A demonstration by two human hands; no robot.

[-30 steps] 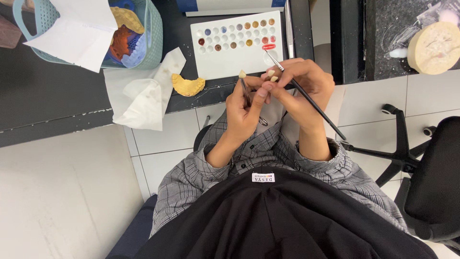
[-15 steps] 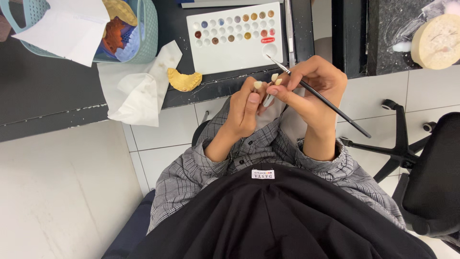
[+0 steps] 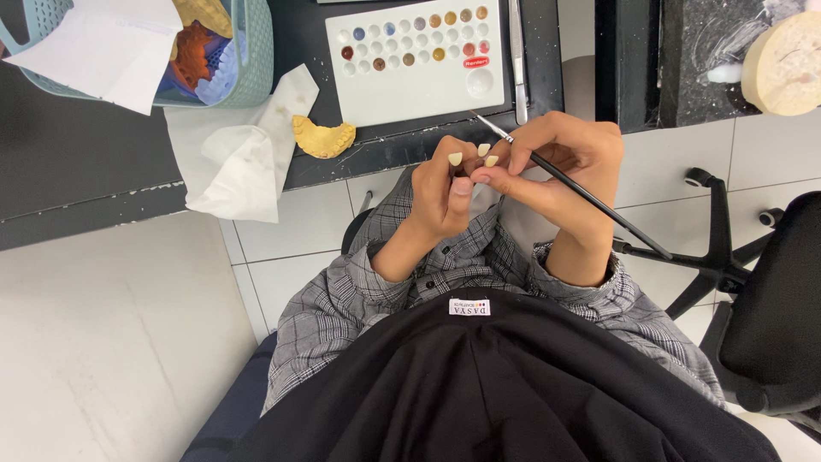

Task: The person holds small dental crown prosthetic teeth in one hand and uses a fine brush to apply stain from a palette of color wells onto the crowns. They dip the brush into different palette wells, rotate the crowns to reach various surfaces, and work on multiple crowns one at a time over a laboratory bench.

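We judged the step in hand to be fine brushwork on a set of small tooth-shaped pieces [image 3: 469,157], done close to the body rather than over the bench. Taking the white paint palette [image 3: 410,85] as our landmark, the pieces sat just below its lower edge, past the rim of the dark worktop [image 3: 103,188], held up between both of our hands.

Our left hand [image 3: 445,192] was closed narrowly around the pieces, fingertips pinched together so that the pale tips stood up above them; what joined the pieces lower down was hidden by the fingers. Our right hand [image 3: 569,158] was curled shut on a thin black brush [image 3: 590,197], held like a pen, its shaft slanting away from the palette toward the black chair [image 3: 770,316] and its tip pointing up toward the palette's lower right corner.

The next move, as we judged it, called for a very short, steady reach: the brush tip had to meet either a colour well or a tooth face without the left pinch shifting.

Left of the palette lay a yellow dental cast [image 3: 323,137] beside a crumpled white tissue [image 3: 235,154], with a pale green basket [image 3: 252,60] further left.
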